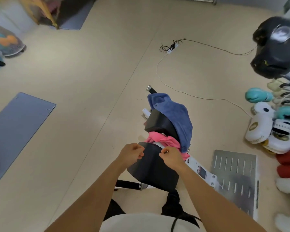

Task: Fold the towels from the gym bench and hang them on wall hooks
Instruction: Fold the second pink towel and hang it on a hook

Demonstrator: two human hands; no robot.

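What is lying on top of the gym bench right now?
A blue towel is draped over the far part of the gym bench, and a pink towel lies bunched at the gap between its two pads. What the towels cover cannot be seen. The near pad is bare.

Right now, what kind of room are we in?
Most likely a home or small boxing gym: a padded gym bench with towels on it, boxing gloves piled at the right, and a black punching bag on a spring stand.
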